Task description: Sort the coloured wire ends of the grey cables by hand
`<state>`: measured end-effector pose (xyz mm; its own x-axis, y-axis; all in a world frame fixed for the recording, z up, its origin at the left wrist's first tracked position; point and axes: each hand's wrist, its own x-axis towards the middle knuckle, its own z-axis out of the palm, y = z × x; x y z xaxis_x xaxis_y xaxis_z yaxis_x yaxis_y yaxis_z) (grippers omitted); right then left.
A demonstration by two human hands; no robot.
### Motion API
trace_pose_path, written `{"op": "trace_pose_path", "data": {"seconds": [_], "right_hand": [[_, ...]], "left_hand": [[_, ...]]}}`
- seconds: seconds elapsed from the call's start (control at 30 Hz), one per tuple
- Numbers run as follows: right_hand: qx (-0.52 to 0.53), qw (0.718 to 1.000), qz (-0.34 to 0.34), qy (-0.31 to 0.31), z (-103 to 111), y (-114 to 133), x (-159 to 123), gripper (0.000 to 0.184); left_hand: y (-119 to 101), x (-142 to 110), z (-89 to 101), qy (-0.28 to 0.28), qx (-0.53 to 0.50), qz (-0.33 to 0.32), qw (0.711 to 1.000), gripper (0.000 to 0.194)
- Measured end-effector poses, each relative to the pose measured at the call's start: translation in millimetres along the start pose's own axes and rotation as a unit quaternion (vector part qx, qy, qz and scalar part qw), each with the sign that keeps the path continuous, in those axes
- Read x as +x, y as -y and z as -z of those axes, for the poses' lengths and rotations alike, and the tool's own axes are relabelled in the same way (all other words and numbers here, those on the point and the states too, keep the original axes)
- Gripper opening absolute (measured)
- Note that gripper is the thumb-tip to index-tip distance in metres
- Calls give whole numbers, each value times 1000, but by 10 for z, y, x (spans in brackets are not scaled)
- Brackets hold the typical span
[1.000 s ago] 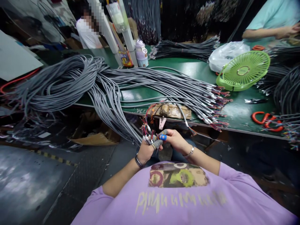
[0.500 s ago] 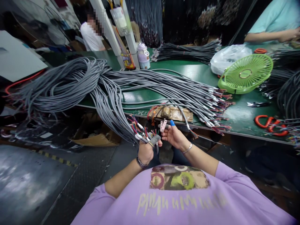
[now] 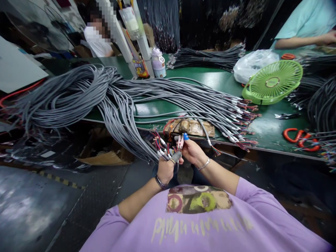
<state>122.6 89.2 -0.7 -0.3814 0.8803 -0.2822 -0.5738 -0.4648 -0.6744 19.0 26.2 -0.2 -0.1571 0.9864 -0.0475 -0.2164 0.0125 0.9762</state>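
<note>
My left hand [image 3: 166,168], with a grey cover on its thumb, is closed around the ends of several grey cables [image 3: 126,122]. Their coloured inner wires [image 3: 158,140] fan out above the fist, past white wrapped sections. Close on the right, my right hand [image 3: 193,153] pinches a small pink clip-like tool [image 3: 180,142]; a blue cover sits on one fingertip. The tool is up against the wires at my left thumb, though whether its jaws grip a wire is too small to tell.
A large grey cable bundle [image 3: 168,89] stretches over the green table [image 3: 207,81]. By the near edge lies a taped cardboard piece [image 3: 195,127]. Farther right are a green fan [image 3: 274,82], orange-handled scissors [image 3: 300,138] and small cutters [image 3: 287,116]. Another person's arm [image 3: 296,42] appears back right.
My right hand has moved left and slightly down, bringing the pink tool from beside the wires to against them. My left hand still holds the cables and has shifted slightly right.
</note>
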Motion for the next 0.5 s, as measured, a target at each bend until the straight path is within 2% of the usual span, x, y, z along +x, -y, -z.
{"op": "trace_pose_path", "data": {"seconds": [0.1,0.23,0.5], "right_hand": [[-4,1000,-1,9,-12,-17,-22,54],[40,999,-28,2,6,-32,-61,55],[96,992,-76,-30,198,-53,-194,49]], "left_hand": [[-23,-4,-4,8,-3,7,1000,19],[-64,-25,13,12,-2,-3,1000,20],[-25,-134,159,5,-23,-6,1000,17]]}}
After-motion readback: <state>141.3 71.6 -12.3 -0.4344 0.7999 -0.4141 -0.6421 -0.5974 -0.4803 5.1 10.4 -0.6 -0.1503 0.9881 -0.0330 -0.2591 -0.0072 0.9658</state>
